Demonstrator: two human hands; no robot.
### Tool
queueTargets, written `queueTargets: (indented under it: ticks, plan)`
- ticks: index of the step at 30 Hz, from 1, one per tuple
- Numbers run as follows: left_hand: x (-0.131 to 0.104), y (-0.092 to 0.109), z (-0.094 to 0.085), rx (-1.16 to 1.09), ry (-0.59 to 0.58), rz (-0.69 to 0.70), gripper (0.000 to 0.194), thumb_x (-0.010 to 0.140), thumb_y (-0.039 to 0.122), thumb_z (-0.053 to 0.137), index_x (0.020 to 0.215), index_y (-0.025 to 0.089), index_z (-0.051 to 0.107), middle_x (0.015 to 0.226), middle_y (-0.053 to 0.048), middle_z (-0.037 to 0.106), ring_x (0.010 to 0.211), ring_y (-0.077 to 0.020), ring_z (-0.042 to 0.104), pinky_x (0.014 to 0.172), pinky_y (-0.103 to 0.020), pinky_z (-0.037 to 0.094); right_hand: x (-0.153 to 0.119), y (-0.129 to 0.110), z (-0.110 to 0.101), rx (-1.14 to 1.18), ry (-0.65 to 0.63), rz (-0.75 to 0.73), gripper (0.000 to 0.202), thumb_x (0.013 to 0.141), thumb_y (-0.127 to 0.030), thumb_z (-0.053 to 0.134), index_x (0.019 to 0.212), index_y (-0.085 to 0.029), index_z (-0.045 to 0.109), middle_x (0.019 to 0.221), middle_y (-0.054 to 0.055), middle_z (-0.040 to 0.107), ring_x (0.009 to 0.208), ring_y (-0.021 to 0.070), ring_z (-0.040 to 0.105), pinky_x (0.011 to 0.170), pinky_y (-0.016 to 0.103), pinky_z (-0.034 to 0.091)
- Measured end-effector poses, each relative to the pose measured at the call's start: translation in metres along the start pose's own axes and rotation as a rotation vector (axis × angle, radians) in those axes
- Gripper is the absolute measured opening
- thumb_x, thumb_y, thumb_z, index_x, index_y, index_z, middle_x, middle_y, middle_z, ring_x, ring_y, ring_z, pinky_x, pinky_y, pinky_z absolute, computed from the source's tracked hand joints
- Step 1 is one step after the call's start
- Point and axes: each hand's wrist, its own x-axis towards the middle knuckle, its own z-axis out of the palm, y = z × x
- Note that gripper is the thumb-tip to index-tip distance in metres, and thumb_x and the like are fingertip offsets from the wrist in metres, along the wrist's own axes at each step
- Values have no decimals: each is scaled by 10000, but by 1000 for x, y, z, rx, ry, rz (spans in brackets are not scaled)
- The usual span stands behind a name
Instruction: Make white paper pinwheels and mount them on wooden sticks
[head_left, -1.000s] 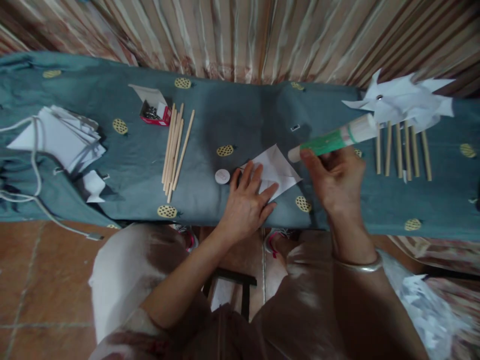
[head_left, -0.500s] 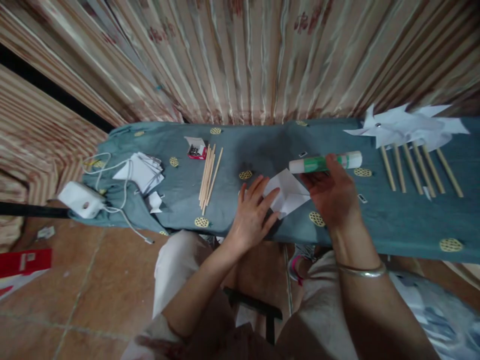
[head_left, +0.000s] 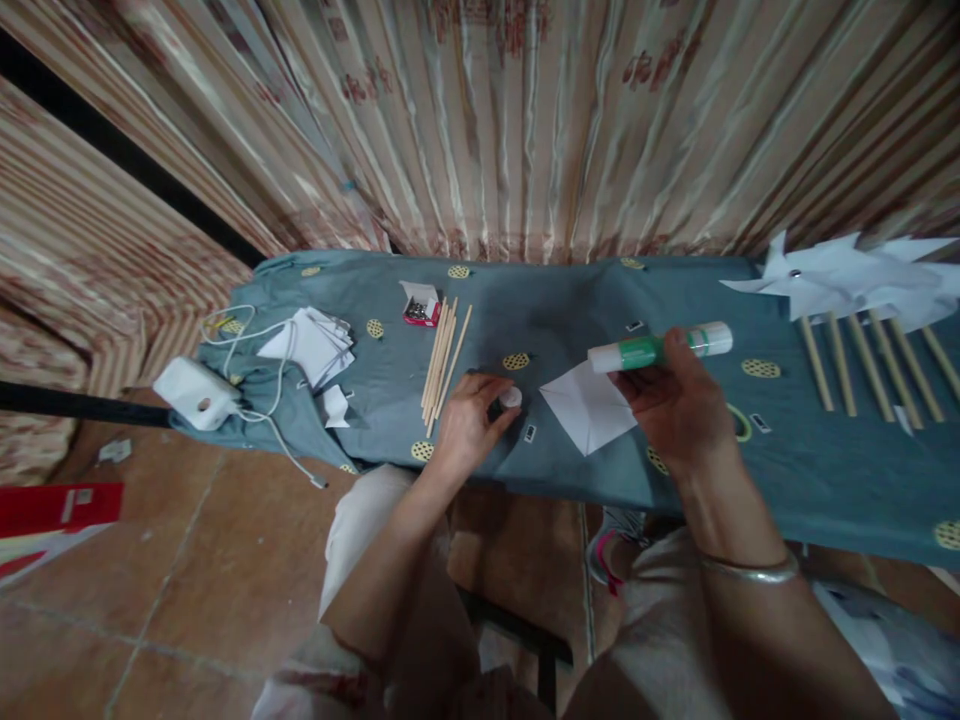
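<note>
The person's right hand (head_left: 675, 395) is closed around a green-and-white glue stick (head_left: 641, 350), thumb on top and fingers beneath, holding it nearly level above the cloth-covered table (head_left: 840, 490), its tip pointing toward the left end. Below that tip, between the far and near edges, lies a creased square of white paper (head_left: 581, 410), partly hidden by the glue stick and the right hand. The left hand (head_left: 469, 415), nearer the near edge, is mostly closed, thumb and fingertips pinching a small round white cap (head_left: 511, 397); whether the cap is lifted off the cloth cannot be told. Just beyond the left hand, thin wooden sticks (head_left: 442, 365) run toward the far edge, close beside an open red box (head_left: 422, 308) of small metal pieces. Nearer the left end sit a stack of white sheets (head_left: 311, 345) and, by the near left corner, a white device (head_left: 196, 394) with cords. White paper pinwheels (head_left: 847, 285) overlap toward the far right corner, their handles pointing toward the near edge.
</note>
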Motion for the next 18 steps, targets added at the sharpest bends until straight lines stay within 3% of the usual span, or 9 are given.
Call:
queueTargets:
  ticks: [5,10,14,18]
  plan:
    - [6,-4,6,-539,136,-261,296,704,265,757,984,179,716,856,-29,686,726,-148,615,701,-278,510,-5,4,0,-125,-32,-18,321,674,-468,790,774,-215,619,757,-16,719,595,106,649,476,194,497]
    - [11,1,7,-1095,137,-451,350,588,244,843,906,178,711,811,-9,708,742,-130,646,743,-271,522,-12,9,-1,-60,-80,39,269,652,-362,819,743,-220,609,681,-60,691,635,115,684,566,207,574]
    - [10,11,5,-1275,50,-533,403,542,230,879,902,172,706,879,-29,731,805,-142,678,774,-276,539,-18,14,2,-30,-95,85,265,608,-298,852,720,-205,630,682,-56,703,663,121,698,643,238,616]
    - [10,16,6,-1304,33,-551,406,517,203,893,880,163,715,852,-25,731,776,-141,680,779,-284,551,-21,18,5,-52,-106,113,238,626,-300,849,730,-187,667,711,-32,720,677,113,702,682,222,619]
